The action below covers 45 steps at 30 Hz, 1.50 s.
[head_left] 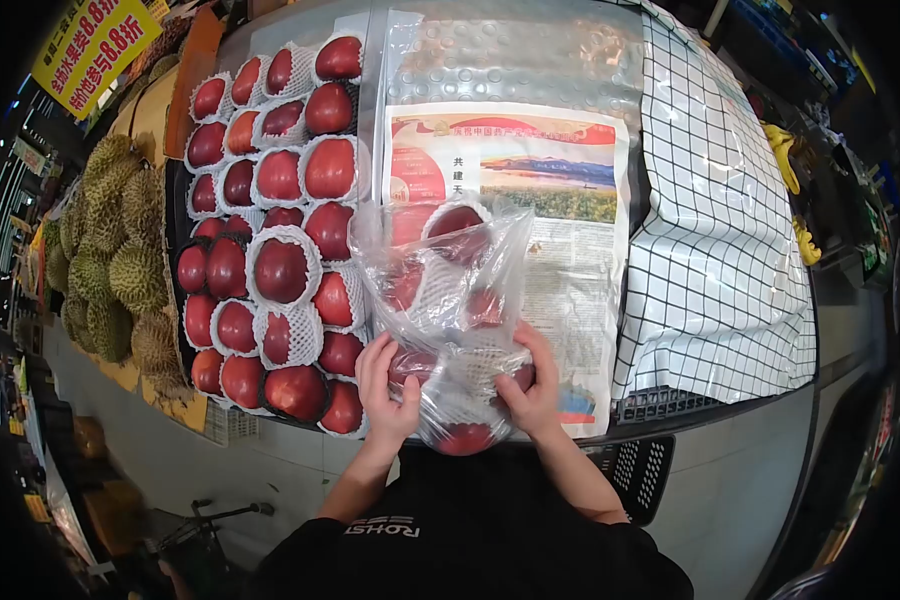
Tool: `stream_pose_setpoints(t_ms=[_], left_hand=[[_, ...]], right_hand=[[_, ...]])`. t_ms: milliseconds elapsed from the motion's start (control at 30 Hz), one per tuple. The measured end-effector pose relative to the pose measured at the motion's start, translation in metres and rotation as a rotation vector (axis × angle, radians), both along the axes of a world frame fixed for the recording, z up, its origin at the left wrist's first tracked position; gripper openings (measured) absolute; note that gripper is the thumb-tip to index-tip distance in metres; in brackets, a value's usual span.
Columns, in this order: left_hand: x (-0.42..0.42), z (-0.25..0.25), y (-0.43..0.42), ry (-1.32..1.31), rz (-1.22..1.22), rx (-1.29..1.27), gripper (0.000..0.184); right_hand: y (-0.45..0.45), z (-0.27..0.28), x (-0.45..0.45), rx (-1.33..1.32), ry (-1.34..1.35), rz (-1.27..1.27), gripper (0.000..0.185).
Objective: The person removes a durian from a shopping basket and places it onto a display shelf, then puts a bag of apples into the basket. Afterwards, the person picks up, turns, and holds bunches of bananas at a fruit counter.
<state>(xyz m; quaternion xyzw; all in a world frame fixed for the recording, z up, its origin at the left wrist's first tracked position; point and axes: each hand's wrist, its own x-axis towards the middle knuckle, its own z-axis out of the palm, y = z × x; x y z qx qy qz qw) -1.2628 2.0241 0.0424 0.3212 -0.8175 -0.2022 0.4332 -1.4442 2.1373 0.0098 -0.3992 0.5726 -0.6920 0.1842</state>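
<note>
A clear plastic bag holds several red apples in white foam nets and lies partly over a newspaper. My left hand presses the bag's left side, its fingers curved round an apple under the film. On the right side of the bag, my right hand grips an apple in its net through the plastic. One more apple sits at the bag's bottom, between my hands, at the table's front edge. The upper end of the bag looks loose and crumpled.
Rows of netted red apples fill a tray at the left, with durians beyond it. A white checked cloth covers the right side. A black crate stands below the front edge. Yellow signs hang at upper left.
</note>
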Motion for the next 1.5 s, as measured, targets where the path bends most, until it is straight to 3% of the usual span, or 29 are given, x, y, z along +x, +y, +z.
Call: stream_pose_setpoints(t_ms=[200,1200,1433,1500], left_hand=[[-0.003,0.004,0.001,-0.005,0.005,0.007,0.045],[0.001,0.006,0.002,0.018,-0.033,-0.008,0.043],[0.003,0.003,0.0,0.007,-0.027,-0.016,0.043],[0.002,0.003,0.0,0.014,-0.027,-0.017,0.043]], right_hand=[[-0.001,-0.012,0.0,-0.067,-0.028,0.004,0.047],[0.001,-0.02,0.007,-0.061,-0.142,0.038,0.047],[0.0,-0.021,0.006,-0.084,-0.025,0.016,0.048],[0.003,-0.021,0.008,-0.027,-0.207,0.071,0.048]])
